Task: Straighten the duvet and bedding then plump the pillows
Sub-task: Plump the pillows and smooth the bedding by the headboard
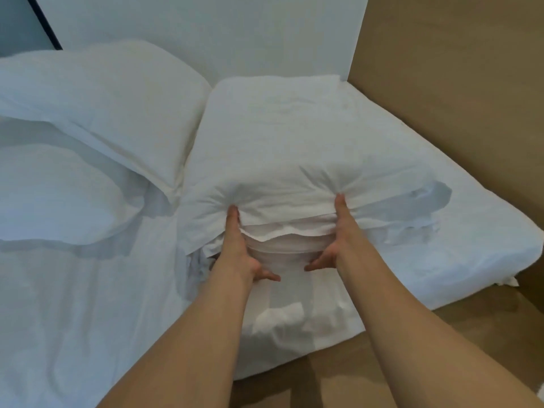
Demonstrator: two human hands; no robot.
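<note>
A white pillow (pixel 279 136) lies at the head of the bed, near its right side. My left hand (pixel 235 248) and my right hand (pixel 338 240) press into its near edge, a forearm's width apart. The fingers are straight and dent the filling, and the thumbs stick out below. The pillowcase opening sags between the hands. A second white pillow (pixel 117 98) lies to its left against the headboard, and a third (pixel 53 192) sits in front of that one. The white duvet (pixel 88 304) is rumpled across the lower left.
The white fitted sheet (pixel 441 260) shows bare at the bed's right corner. A white headboard (pixel 206 33) stands behind the pillows. A tan wall panel (pixel 456 69) runs along the right side. Brown floor (pixel 323 378) lies at the near edge of the bed.
</note>
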